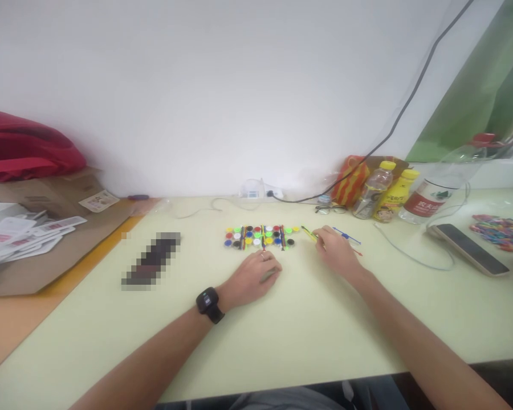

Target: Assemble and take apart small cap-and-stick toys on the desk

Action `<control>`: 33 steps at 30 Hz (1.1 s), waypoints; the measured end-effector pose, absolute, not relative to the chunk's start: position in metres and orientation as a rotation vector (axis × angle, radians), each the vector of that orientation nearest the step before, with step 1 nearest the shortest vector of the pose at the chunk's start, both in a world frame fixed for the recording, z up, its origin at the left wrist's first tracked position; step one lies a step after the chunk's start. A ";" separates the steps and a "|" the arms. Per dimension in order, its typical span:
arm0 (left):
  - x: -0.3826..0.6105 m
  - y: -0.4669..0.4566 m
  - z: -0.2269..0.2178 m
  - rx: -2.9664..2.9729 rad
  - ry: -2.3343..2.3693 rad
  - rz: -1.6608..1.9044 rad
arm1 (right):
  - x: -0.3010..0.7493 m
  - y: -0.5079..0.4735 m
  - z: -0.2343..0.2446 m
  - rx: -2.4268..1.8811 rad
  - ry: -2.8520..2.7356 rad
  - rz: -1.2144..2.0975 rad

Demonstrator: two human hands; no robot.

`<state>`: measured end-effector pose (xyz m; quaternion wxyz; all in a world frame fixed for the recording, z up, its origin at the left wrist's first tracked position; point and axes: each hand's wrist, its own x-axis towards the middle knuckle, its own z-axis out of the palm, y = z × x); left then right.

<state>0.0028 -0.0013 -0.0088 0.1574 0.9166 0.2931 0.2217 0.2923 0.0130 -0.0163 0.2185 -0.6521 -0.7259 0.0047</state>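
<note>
Rows of small round coloured discs (257,234), with thin coloured sticks lying across them, are set out on the table in front of me. Just below them my left hand (256,276) rests on the tabletop, its fingers curled in. Whatever those fingers may hold is hidden. To the right of the discs, my right hand (336,250) is closed at the end of thin yellow and black sticks (310,233), its fingertips partly out of sight. Beyond that hand lie a blue stick (346,235) and a red-tipped stick (358,253).
At right stand a large water bottle (427,199), a yellow bottle (393,196) and a clear bottle (373,191). Nearer are a phone (470,249), a white cable (414,261) and a colourful pile (502,230). Cardboard (81,245) with white packets (21,236) lies left.
</note>
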 end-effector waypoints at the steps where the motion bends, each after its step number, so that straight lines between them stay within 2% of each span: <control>1: 0.003 -0.001 -0.009 2.623 0.837 0.633 | 0.291 0.012 -0.016 -1.770 -2.006 0.053; 9: 0.003 -0.001 -0.010 2.637 0.834 0.624 | 0.278 0.006 -0.018 -1.649 -2.081 0.229; 21: 0.002 -0.001 -0.011 2.644 0.855 0.597 | 0.281 0.009 -0.025 -1.587 -2.132 0.169; 33: 0.003 -0.001 -0.011 2.635 0.852 0.598 | 0.290 0.015 -0.026 -1.759 -2.068 0.067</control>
